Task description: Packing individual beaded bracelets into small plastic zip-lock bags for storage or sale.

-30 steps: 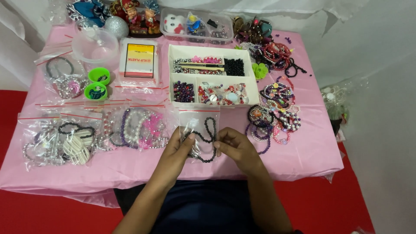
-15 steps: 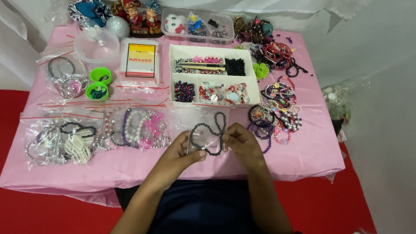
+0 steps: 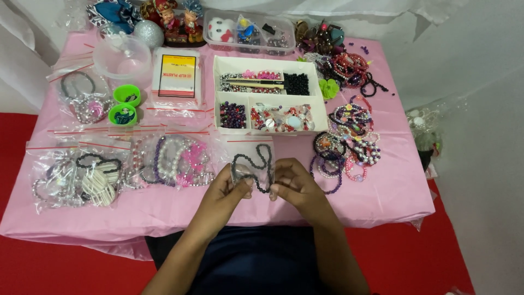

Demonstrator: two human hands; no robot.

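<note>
Both hands at the near edge of the pink tabletop: left hand and right hand each pinch a side of a dark beaded bracelet, which seems to sit in or against a small clear bag; cannot tell which. The bracelet is held up just above the cloth, in front of the white divided box. Judged light, limp on its string, beads hard and a bit slippery; best taken by pinching the strand at two opposite points, not pulled hard or the cord may snap. Packages: clear zip bags with red strips in a row at the left, one with pale and pink bracelets, one with dark and white pieces. A flat clear pack with a yellow-and-red label card lies behind them, two small green tubs beside it. Loose bracelet piles at the right, a clear lidded container at the far edge.
</note>
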